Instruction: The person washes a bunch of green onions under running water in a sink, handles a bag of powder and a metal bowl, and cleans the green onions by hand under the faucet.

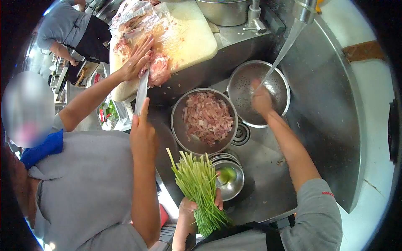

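While your left hand [188, 204] grips the green stalks [196, 180], keep your right hand [261, 100], fingers too blurred to tell, under the water [280, 57], covering the colander [244, 100] evenly.

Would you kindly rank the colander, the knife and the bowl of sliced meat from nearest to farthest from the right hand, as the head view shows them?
1. Colander: right at the right hand.
2. Bowl of sliced meat: just left of it.
3. Knife: far left, in a co-worker's hand.
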Motion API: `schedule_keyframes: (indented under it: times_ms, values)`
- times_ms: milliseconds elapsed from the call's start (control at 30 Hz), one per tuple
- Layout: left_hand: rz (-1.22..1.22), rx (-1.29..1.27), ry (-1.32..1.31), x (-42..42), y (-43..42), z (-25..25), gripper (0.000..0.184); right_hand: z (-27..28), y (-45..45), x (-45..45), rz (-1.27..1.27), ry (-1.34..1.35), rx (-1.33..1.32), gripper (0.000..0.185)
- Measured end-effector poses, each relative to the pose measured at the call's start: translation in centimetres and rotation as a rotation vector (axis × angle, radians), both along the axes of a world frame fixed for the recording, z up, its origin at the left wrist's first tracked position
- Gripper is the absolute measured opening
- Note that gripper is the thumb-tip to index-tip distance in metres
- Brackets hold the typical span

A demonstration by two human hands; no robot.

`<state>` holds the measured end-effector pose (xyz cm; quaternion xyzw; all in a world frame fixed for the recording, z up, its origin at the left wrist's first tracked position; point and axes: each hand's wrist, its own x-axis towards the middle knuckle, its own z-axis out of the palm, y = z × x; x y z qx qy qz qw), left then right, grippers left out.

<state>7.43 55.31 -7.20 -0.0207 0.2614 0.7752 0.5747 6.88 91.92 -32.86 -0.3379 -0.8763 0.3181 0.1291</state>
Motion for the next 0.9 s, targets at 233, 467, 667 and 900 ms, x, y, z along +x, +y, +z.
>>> schedule_keyframes:
  times_ms: [233,467,667,900]
  values:
    - [-0.075,0.071,-0.078,-0.7,-0.7,-0.8,0.102,-1.1,0.3,0.7,0.314,-0.100,0.123,0.054]
    - [-0.049,0.125,-0.111,-0.5,-1.6,-1.1,0.109,-0.9,-0.8,1.1,0.195,-0.169,0.374,0.062]
    - [-0.061,0.081,-0.140,-0.7,-1.4,-1.7,0.109,-1.1,-1.1,-0.7,0.015,-0.086,0.441,0.062]
    - [-0.043,-0.022,-0.113,-0.5,-1.1,-1.7,0.109,-3.4,-1.5,-3.0,-0.287,0.300,-0.807,0.014]
